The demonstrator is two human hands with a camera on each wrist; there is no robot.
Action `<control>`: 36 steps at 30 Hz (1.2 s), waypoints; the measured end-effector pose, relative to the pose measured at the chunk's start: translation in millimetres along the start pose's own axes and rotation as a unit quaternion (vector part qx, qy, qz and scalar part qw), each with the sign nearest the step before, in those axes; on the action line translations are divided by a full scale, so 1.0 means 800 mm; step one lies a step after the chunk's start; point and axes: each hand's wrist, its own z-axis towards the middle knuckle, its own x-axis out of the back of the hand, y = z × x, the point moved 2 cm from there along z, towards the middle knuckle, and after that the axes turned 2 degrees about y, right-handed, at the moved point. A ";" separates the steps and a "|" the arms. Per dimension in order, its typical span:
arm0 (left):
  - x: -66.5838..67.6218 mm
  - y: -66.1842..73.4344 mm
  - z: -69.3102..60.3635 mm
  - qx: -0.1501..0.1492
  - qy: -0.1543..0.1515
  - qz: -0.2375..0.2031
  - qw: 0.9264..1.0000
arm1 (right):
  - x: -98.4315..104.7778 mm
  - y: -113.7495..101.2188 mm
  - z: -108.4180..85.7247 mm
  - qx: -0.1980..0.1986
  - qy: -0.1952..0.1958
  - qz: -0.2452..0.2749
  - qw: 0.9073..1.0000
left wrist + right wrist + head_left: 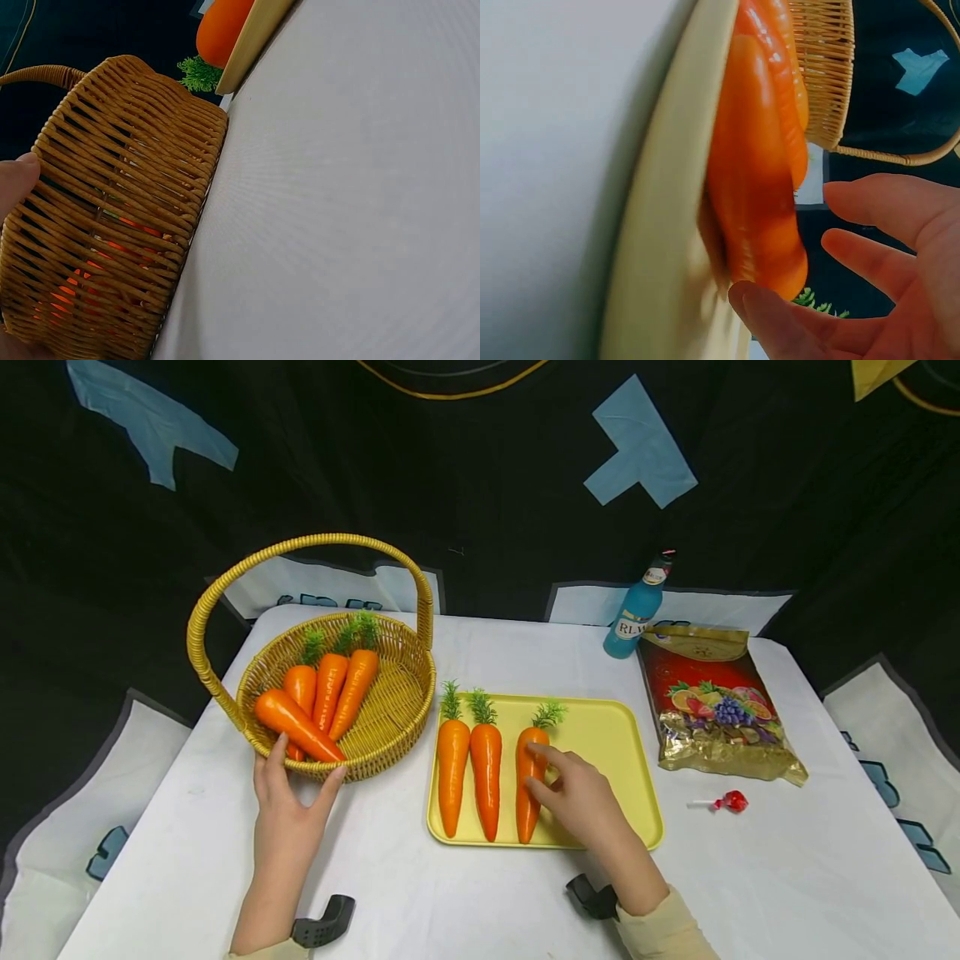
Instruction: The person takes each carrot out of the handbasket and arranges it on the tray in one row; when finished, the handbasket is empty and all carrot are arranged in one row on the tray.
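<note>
My left hand (288, 818) rests against the near side of a wicker basket (408, 710), thumb and fingers spread along its rim. In the left wrist view the thumb (16, 180) touches the woven wall. Several orange toy carrots (300, 727) with green tops lie in the basket. Beside it, a yellow tray (607, 735) bears three more carrots in a row. Over the rightmost carrot (527, 814) is my right hand (581, 797), its thumb and fingers apart. One fingertip (742, 296) appears at that carrot's edge in the right wrist view; the other fingers stand off it.
A blue bottle (636, 614) stands at the back right of the white table (465, 902). In front of it lies a red and gold bag (720, 710) with fruit printed on it. A red-wrapped lollipop (731, 802) lies nearer, right of the tray. Black cloth hangs behind.
</note>
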 end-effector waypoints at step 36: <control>0.000 0.001 -0.001 0.000 0.001 0.001 1.000 | -0.011 -0.022 0.003 0.035 -0.032 -0.027 0.999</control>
